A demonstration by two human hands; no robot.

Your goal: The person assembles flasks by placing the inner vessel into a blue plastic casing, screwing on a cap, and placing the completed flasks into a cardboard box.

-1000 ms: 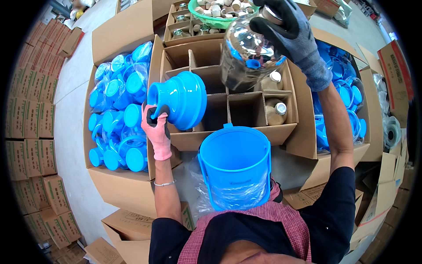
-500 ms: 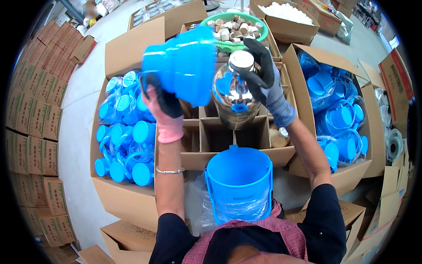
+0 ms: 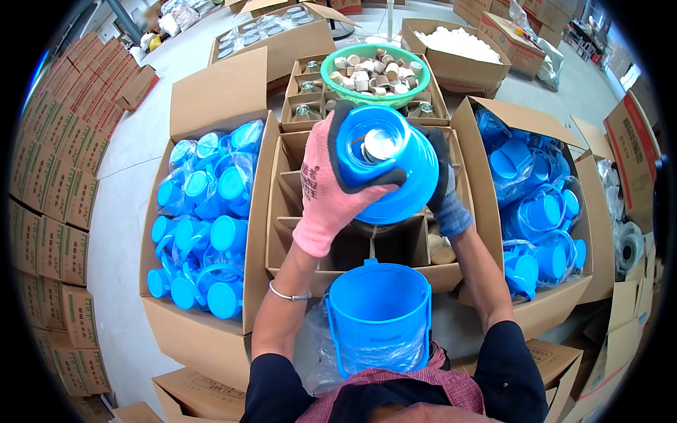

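My left hand [image 3: 324, 185], in a pink glove with a black palm, is closed on a stepped blue plastic thermos top [image 3: 415, 196]. Its thumb lies across the near side and the fingers wrap the far left. Through the top's opening shows the white-capped neck [image 3: 381, 144] of a silvered flask, whose body is mostly hidden below. My right hand [image 3: 444, 180], in a grey-blue glove with black palm, grips the right side of the blue top; its fingertips are hidden. Nearer me stands an open blue bucket-shaped casing [image 3: 381, 299] with a handle, partly wrapped in clear plastic.
Below my hands is a divided cardboard box [image 3: 441, 278]. Boxes of blue plastic jugs stand at left [image 3: 197, 338] and right [image 3: 543, 303]. A green basin [image 3: 331, 77] of stoppers sits beyond, near a carton of white pieces [image 3: 458, 32]. Stacked cartons [image 3: 56, 183] line the left.
My left hand has brought the blue top rightward and over the flask's neck. My right hand has shifted from the flask's neck down to the right side of the top.
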